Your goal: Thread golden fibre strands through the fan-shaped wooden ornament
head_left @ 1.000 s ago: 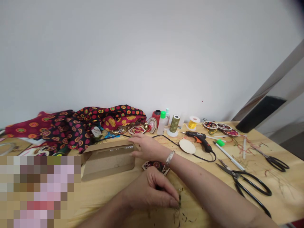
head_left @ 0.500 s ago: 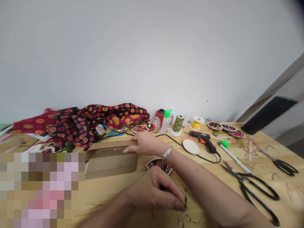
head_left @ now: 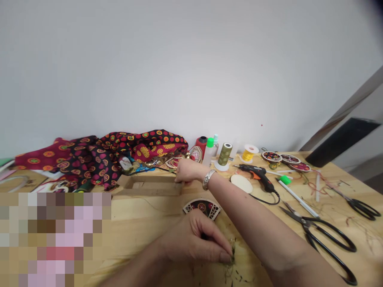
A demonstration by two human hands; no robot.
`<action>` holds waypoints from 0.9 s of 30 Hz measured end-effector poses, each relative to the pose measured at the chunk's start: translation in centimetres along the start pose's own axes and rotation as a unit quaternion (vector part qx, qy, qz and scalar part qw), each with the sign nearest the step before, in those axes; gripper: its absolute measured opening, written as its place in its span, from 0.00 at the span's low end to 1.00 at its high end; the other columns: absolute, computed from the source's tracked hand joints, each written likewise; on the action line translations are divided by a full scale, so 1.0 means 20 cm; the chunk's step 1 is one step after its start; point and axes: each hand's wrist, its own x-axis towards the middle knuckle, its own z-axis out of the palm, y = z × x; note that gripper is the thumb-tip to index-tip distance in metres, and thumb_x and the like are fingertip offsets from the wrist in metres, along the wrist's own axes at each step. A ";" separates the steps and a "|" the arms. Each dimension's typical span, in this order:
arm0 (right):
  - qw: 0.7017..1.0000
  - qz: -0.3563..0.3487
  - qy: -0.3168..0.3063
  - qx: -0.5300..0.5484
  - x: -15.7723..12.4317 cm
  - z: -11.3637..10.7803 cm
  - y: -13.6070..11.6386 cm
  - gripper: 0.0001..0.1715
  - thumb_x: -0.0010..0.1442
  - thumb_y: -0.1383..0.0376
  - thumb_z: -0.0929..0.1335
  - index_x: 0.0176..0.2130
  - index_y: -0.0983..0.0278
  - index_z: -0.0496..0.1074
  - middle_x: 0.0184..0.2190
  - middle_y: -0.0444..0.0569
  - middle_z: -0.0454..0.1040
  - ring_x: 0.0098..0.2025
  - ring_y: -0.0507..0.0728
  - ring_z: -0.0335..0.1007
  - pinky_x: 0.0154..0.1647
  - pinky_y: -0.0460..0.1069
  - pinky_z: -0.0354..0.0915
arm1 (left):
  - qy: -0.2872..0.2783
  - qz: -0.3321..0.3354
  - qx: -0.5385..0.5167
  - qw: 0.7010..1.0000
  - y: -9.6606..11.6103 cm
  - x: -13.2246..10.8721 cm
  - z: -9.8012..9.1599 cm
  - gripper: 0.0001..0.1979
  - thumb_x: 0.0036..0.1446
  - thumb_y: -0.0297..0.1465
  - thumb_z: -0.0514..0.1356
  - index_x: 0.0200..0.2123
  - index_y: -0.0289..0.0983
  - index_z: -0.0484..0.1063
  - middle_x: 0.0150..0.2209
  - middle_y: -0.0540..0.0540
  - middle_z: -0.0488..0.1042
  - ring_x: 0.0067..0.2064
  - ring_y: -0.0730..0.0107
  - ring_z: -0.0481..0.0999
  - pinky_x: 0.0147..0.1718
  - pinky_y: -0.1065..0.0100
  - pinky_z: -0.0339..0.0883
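My left hand (head_left: 199,239) is closed in a pinch above the near part of the table, with a wisp of dark green thread (head_left: 232,255) at its fingertips. Under that thread lie loose dark snippets. Farther away, my right hand (head_left: 190,172), with a silver bracelet at the wrist, has its fingers closed at the right end of a shallow cardboard box (head_left: 149,192). The box stands with its open side showing; its right corner is partly hidden by the hand. Between both hands lies a fan-shaped wooden piece (head_left: 202,206) with patterned fabric, its lower edge covered by my left hand.
Patterned cloth (head_left: 143,145) is heaped along the wall. Behind the right forearm stand bottles (head_left: 210,151), a green thread cone (head_left: 225,154) and a yellow spool (head_left: 249,153). A glue gun (head_left: 257,175), a pale disc (head_left: 241,183) and large black scissors (head_left: 317,235) lie to the right.
My right hand has gone from spread fingers over the box to closed fingers at its right end. The box has tipped back and shifted right and away. My left hand stays put.
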 end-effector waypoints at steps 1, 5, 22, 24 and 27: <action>1.000 0.008 -0.010 -0.001 0.03 0.00 0.01 0.03 0.37 0.72 0.69 0.16 0.69 0.70 0.15 0.51 0.71 0.25 0.58 0.69 0.26 0.47 0.61 | 0.005 -0.002 -0.002 1.000 0.00 0.00 0.00 0.05 0.42 0.30 0.64 0.26 0.40 0.80 0.22 0.47 0.77 0.23 0.72 0.70 0.24 0.72 0.61; 0.999 0.034 -0.026 0.005 0.11 0.02 0.01 0.04 0.37 0.71 0.69 0.16 0.69 0.69 0.13 0.52 0.70 0.21 0.56 0.68 0.22 0.47 0.62 | 0.033 -0.008 -0.007 0.999 -0.02 0.01 -0.01 0.05 0.41 0.31 0.64 0.25 0.38 0.80 0.19 0.46 0.74 0.21 0.74 0.65 0.22 0.71 0.57; 0.928 0.087 0.110 0.345 -0.41 -0.16 0.19 0.19 0.58 0.57 0.62 0.28 0.69 0.72 0.26 0.50 0.73 0.23 0.47 0.65 0.24 0.42 0.60 | 0.275 0.035 -0.167 0.946 -0.10 0.13 -0.09 0.10 0.40 0.34 0.66 0.25 0.32 0.77 0.15 0.53 0.64 0.16 0.85 0.51 0.16 0.76 0.41; 0.880 0.100 0.095 0.453 -0.54 -0.11 0.22 0.17 0.54 0.57 0.66 0.27 0.69 0.73 0.28 0.50 0.74 0.27 0.48 0.66 0.27 0.43 0.60 | 0.280 0.038 -0.160 0.946 -0.11 0.13 -0.10 0.10 0.41 0.34 0.66 0.25 0.32 0.76 0.14 0.54 0.62 0.16 0.85 0.50 0.16 0.75 0.40; 0.821 0.085 0.069 0.561 -0.66 -0.03 0.23 0.15 0.49 0.57 0.69 0.27 0.68 0.74 0.28 0.48 0.73 0.30 0.49 0.67 0.35 0.46 0.61 | 0.278 0.041 -0.138 0.950 -0.12 0.14 -0.10 0.10 0.43 0.34 0.64 0.26 0.32 0.76 0.14 0.55 0.60 0.17 0.84 0.49 0.17 0.75 0.39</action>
